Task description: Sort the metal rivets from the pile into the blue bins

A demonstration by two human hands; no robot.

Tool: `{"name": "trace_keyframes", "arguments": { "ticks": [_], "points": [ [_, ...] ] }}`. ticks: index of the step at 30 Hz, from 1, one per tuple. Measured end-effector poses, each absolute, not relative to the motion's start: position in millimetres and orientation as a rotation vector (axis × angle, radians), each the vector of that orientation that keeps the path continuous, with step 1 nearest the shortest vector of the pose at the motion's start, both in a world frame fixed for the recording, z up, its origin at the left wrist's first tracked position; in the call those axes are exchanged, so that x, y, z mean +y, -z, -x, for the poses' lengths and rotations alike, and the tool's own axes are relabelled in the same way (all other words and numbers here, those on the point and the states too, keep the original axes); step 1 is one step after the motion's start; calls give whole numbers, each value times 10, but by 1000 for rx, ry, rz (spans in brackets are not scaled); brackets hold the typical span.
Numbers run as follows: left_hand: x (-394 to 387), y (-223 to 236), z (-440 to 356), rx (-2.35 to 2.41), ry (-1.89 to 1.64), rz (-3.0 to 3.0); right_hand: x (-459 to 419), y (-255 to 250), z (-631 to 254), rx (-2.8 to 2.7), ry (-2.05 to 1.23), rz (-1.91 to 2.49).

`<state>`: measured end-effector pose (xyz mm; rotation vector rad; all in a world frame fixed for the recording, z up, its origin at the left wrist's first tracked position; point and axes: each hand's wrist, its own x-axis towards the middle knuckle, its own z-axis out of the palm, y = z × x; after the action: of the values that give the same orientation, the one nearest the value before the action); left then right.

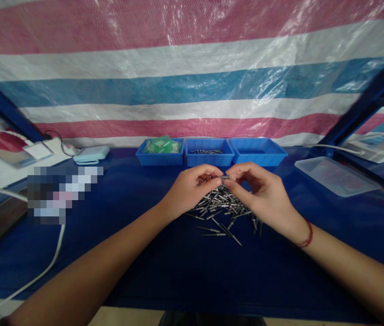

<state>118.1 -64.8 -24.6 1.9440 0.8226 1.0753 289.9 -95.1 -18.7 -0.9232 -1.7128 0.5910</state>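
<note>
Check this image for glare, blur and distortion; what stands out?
In the head view, glare streaks the striped plastic sheet; blind rivets are legible, slightly soft; side margins look smeared and stretched; a pixelated patch sits at left; the blue tabletop looks dark near its front.

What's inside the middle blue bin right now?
The middle bin holds some loose metal rivets. Its front wall and those rivets cover the bottom, so anything underneath can't be seen.
</note>
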Motion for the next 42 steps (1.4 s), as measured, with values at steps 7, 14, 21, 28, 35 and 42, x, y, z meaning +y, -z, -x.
{"name": "trace_keyframes", "arguments": {
  "ticks": [7,14,21,28,35,42],
  "points": [
    [-622,229,-1156,773,-1000,-2013,-993,110,-2932,-1871,-379,994],
    [-595,129,-1092,1139,-1029,-2090,-742,-125,-2882,-2016,233,1062],
    [-454,173,-946,1339,-929,-2188,-81,-174,-2814,-2035,346,1468],
    [-491,179,-935,1168,-693,-2497,-382,11,-2937,-2119,42,1463],
    [-493,258,-988,1243,-625,-2760,-609,105,-3037,-2081,-194,1408],
    [-507,329,-1114,1393,-678,-2543,-678,102,-2985,-2111,-269,1348]
  ]
}}
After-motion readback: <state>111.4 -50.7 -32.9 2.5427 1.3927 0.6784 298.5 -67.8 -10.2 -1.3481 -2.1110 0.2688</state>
